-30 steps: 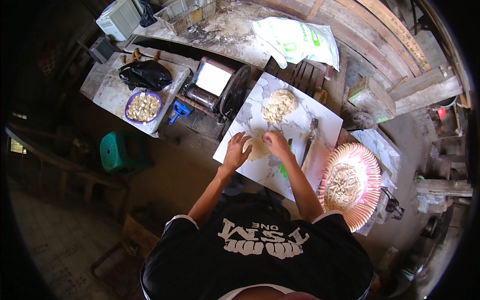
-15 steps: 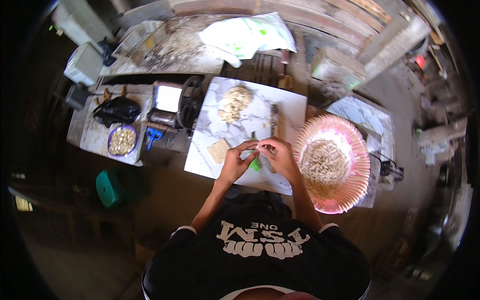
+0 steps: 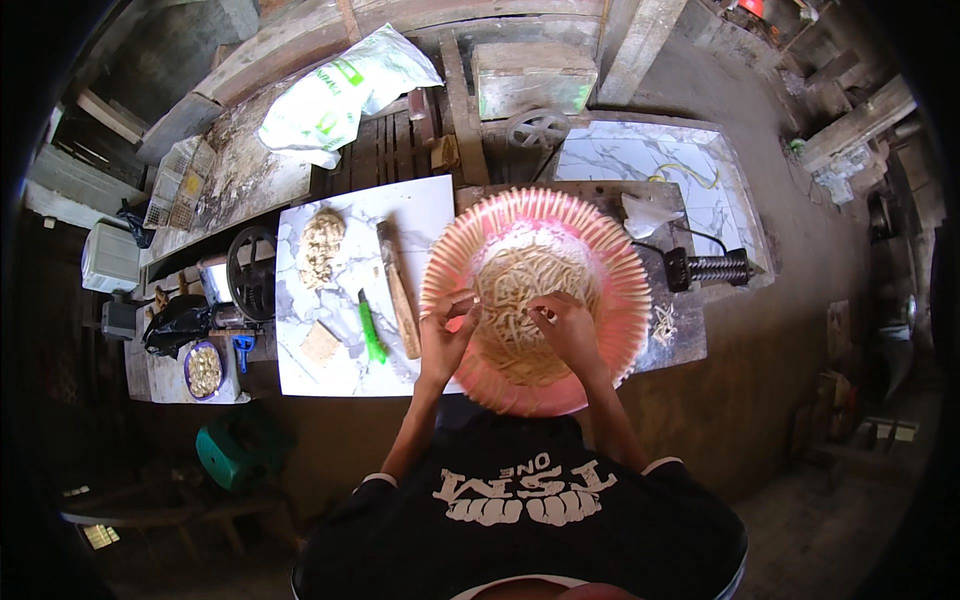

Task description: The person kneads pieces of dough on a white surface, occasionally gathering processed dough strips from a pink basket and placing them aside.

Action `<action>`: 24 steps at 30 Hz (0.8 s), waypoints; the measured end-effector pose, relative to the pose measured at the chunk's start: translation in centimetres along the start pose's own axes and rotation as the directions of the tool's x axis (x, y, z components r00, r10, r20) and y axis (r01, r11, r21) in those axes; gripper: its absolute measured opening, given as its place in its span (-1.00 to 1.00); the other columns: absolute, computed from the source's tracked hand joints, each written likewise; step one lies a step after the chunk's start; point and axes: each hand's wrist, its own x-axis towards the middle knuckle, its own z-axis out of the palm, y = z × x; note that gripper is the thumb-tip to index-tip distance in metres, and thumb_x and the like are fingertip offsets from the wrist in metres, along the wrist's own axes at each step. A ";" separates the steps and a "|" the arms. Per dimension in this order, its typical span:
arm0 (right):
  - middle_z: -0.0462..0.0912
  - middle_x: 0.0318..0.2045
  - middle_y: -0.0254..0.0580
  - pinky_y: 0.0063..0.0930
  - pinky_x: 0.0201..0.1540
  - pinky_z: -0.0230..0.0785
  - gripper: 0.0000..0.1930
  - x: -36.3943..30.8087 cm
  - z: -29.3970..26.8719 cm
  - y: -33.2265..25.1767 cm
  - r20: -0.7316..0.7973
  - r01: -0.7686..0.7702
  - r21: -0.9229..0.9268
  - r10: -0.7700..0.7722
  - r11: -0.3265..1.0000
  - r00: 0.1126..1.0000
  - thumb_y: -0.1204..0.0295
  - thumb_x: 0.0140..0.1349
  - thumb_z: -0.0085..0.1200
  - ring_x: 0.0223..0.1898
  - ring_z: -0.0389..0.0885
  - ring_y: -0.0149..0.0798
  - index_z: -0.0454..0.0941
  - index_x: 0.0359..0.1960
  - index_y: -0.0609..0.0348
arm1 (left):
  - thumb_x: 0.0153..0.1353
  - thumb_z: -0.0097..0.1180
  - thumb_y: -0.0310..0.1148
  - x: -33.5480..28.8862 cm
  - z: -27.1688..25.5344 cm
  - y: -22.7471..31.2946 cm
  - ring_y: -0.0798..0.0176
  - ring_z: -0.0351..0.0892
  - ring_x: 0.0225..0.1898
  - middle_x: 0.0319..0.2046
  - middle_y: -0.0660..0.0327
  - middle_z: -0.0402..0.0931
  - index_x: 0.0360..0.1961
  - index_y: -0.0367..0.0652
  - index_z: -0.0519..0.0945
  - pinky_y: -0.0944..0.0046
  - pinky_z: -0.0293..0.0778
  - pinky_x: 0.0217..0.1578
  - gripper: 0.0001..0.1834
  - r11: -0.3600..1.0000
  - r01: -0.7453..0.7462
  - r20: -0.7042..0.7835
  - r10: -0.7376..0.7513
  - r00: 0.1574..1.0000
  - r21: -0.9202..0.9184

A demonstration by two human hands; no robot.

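Note:
Both hands are over a round pink basin (image 3: 538, 402) with pale dough strips (image 3: 530, 290) heaped inside and white powder at its far side. More strips line its rim side by side. My left hand (image 3: 450, 335) is above the basin's left edge, fingertips pinched on something pale and too small to make out. My right hand (image 3: 566, 332) is over the strips, thumb and fingers pinched together; what they hold is hidden. Left of the basin, a marble-patterned board (image 3: 300, 365) bears a green-handled cutter (image 3: 372, 330), a wooden stick (image 3: 399, 295), a square pale slab (image 3: 320, 342) and piled pale pieces (image 3: 322, 245).
A black hand-crank roller (image 3: 715, 269) and a few loose strips (image 3: 663, 323) lie right of the basin. At the left are a black wheel (image 3: 250, 275), a purple-rimmed bowl (image 3: 204, 370) and a green stool (image 3: 228, 446). A white sack (image 3: 335, 100) lies at the back.
My hands have gone from together above the marble-patterned board to apart over the pink basin. The view has swung right, bringing the basin to the middle.

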 end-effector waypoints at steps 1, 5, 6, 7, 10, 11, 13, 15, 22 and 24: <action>0.53 -0.50 -0.16 -0.38 -0.39 0.34 -0.89 0.4 0.0 0.3 0.001 0.003 0.005 -0.003 1.000 1.000 0.50 -0.05 0.09 -0.47 0.49 -0.17 0.51 -0.43 0.16 | 0.07 0.07 -0.49 0.0 0.4 0.2 0.36 0.51 -0.28 -0.33 0.15 0.54 -0.26 -0.31 0.52 0.42 0.41 -0.24 -0.81 0.997 -0.005 0.018 0.004 1.000 0.077; 0.53 -0.48 -0.18 -0.36 -0.31 0.33 -0.91 2.8 0.4 1.4 -0.032 0.097 -0.086 -0.100 0.992 0.994 0.46 -0.03 0.07 -0.38 0.49 -0.14 0.51 -0.44 0.13 | 0.08 0.06 -0.46 0.9 2.0 1.2 0.35 0.52 -0.28 -0.35 0.12 0.55 -0.26 -0.33 0.52 0.39 0.41 -0.25 -0.79 0.986 -0.016 0.015 0.014 1.000 0.165; 0.53 -0.49 -0.20 -0.36 -0.28 0.33 -0.91 3.4 0.5 1.7 -0.065 0.117 -0.081 -0.123 0.990 0.990 0.46 -0.03 0.07 -0.35 0.48 -0.15 0.51 -0.44 0.12 | 0.06 0.07 -0.46 1.1 2.3 1.5 0.34 0.52 -0.29 -0.37 0.12 0.56 -0.26 -0.33 0.52 0.38 0.40 -0.26 -0.79 0.987 -0.034 0.010 0.033 0.999 0.157; 0.53 -0.49 -0.20 -0.36 -0.28 0.33 -0.91 3.6 0.7 2.3 -0.063 0.120 -0.076 -0.125 0.990 0.990 0.46 -0.03 0.07 -0.35 0.48 -0.15 0.51 -0.44 0.12 | 0.06 0.07 -0.46 1.2 2.4 1.2 0.34 0.52 -0.29 -0.37 0.12 0.56 -0.26 -0.33 0.52 0.38 0.40 -0.26 -0.79 0.986 -0.034 0.006 0.033 0.999 0.161; 0.52 -0.43 -0.16 -0.33 -0.24 0.32 -0.86 3.6 1.0 4.3 -0.145 0.074 -0.130 -0.093 0.989 0.985 0.45 -0.03 0.07 -0.30 0.47 -0.14 0.50 -0.38 0.12 | 0.05 0.07 -0.48 1.3 2.5 0.8 0.29 0.54 -0.34 -0.41 0.12 0.56 -0.27 -0.32 0.52 0.37 0.40 -0.27 -0.80 0.959 -0.095 -0.001 0.099 0.995 0.265; 0.51 -0.37 -0.15 -0.31 -0.22 0.32 -0.83 3.2 0.8 4.7 -0.175 0.014 -0.227 -0.055 0.974 0.983 0.45 -0.03 0.06 -0.27 0.46 -0.13 0.48 -0.34 0.13 | 0.04 0.07 -0.49 1.3 2.5 1.2 0.27 0.54 -0.34 -0.40 0.11 0.56 -0.29 -0.32 0.52 0.36 0.40 -0.27 -0.81 0.954 -0.075 0.001 0.078 0.997 0.291; 0.46 -0.22 -0.12 -0.27 -0.14 0.29 -0.77 1.8 0.4 5.2 -0.195 -0.092 -0.302 0.033 0.949 0.980 0.44 -0.01 0.04 -0.18 0.41 -0.08 0.45 -0.26 0.16 | 0.04 0.06 -0.50 1.4 2.6 1.8 0.25 0.54 -0.34 -0.40 0.11 0.55 -0.30 -0.31 0.52 0.35 0.40 -0.27 -0.82 0.946 -0.052 0.004 0.054 0.999 0.318; 0.46 -0.20 -0.11 -0.29 -0.13 0.29 -0.76 0.5 0.1 4.6 -0.129 -0.098 -0.171 0.077 0.980 0.989 0.43 0.01 0.04 -0.16 0.41 -0.09 0.45 -0.23 0.16 | 0.04 0.05 -0.52 1.3 3.0 1.9 0.31 0.54 -0.34 -0.39 0.11 0.55 -0.32 -0.33 0.50 0.36 0.40 -0.28 -0.85 0.966 -0.038 0.046 0.027 0.999 0.255; 0.55 -0.37 -0.07 -0.38 -0.24 0.33 -0.71 -0.4 1.0 -0.3 0.248 -0.219 0.357 0.134 0.908 0.959 0.38 0.04 0.05 -0.29 0.52 -0.20 0.46 -0.17 0.19 | 0.10 0.03 -0.51 0.4 3.7 -0.4 0.40 0.50 -0.30 -0.34 0.18 0.54 -0.24 -0.32 0.44 0.43 0.40 -0.30 -0.81 0.988 0.071 0.182 -0.046 0.982 -0.134; 0.55 -0.45 -0.08 -0.39 -0.31 0.34 -0.74 0.0 0.9 -0.7 0.273 -0.276 0.365 0.181 0.889 0.945 0.38 0.04 0.05 -0.37 0.54 -0.20 0.48 -0.22 0.20 | 0.11 0.02 -0.52 0.6 3.6 -0.4 0.40 0.49 -0.27 -0.32 0.20 0.52 -0.21 -0.30 0.42 0.44 0.40 -0.29 -0.80 0.989 0.062 0.143 -0.043 0.989 -0.133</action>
